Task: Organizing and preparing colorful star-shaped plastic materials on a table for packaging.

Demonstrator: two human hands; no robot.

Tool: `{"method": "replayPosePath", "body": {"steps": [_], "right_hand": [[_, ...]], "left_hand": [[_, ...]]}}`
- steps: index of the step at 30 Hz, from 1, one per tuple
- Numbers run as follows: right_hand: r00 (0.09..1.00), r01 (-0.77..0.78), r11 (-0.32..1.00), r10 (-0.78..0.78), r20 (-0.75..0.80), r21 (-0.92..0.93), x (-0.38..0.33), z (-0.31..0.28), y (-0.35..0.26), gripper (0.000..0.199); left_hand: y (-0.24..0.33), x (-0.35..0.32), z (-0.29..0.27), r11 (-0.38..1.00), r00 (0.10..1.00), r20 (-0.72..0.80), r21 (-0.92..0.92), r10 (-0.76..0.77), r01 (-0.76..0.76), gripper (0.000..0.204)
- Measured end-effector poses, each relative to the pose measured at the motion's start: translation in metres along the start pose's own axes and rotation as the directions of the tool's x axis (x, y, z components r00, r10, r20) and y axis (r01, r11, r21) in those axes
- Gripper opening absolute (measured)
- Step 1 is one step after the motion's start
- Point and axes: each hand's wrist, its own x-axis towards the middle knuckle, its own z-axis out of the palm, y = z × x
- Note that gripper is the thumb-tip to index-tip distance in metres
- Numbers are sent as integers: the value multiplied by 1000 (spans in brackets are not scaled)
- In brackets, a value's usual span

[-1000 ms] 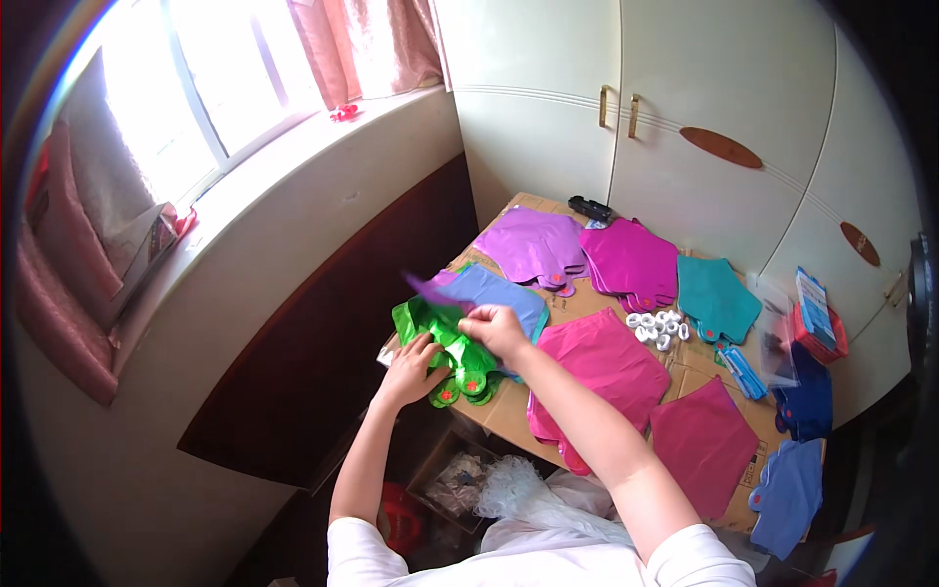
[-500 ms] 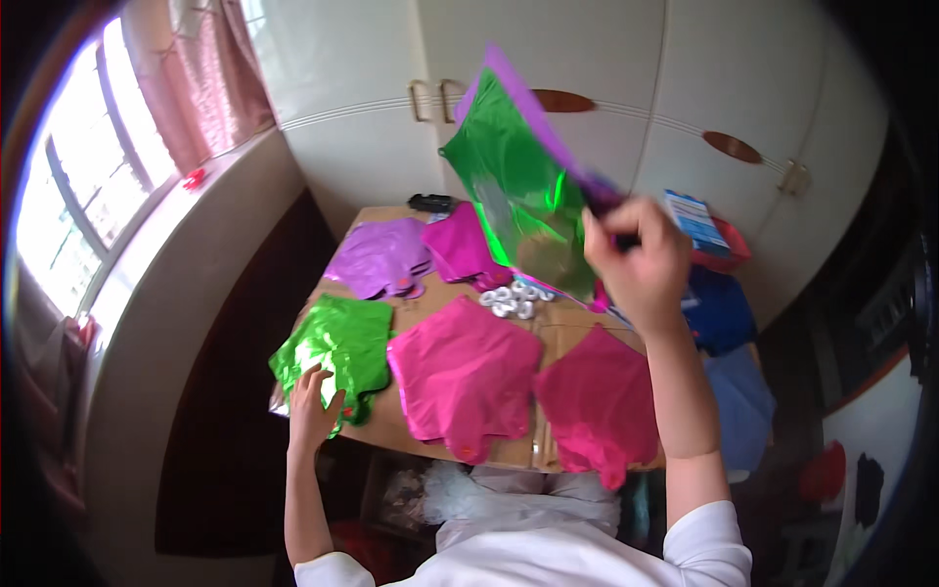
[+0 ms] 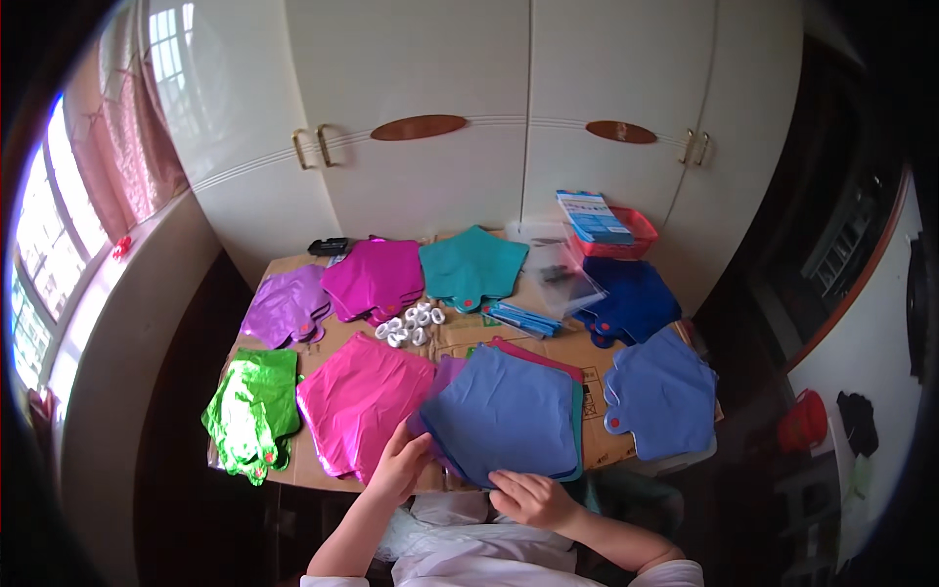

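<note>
A loose stack of flat, uninflated foil balloons [image 3: 509,406] is at the table's front edge, a blue one on top and pink, teal and purple edges showing beneath. My left hand [image 3: 399,465] pinches the stack's left edge, thumb and fingers closed. At the lower edge my right hand [image 3: 533,499] grips with bent fingers; its thumb is hidden. Left of the stack lie a hot-pink foil pile [image 3: 357,401] and a shiny green one [image 3: 252,406]. To the right is a light-blue pile [image 3: 665,391].
Behind are purple [image 3: 284,303], magenta [image 3: 374,277], teal [image 3: 474,266] and dark-blue [image 3: 631,296] foil piles. White ribbon-like rolls [image 3: 406,326], blue strips [image 3: 525,319] and clear bags [image 3: 567,284] lie between. A red basket [image 3: 638,235] holds blue packets at the back, before the cabinet [image 3: 421,186].
My right hand has come down from the raised position with its foil balloons. My left hand has moved from the green pile to the stack's left edge. The view has shifted right.
</note>
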Motion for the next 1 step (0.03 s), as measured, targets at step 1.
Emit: {"method": "replayPosePath", "body": {"steps": [1], "right_hand": [[1000, -22, 1000, 22, -17, 10, -9, 7, -1, 15]], "left_hand": [[1, 1, -1, 1000, 1000, 3, -7, 1, -1, 48]]}}
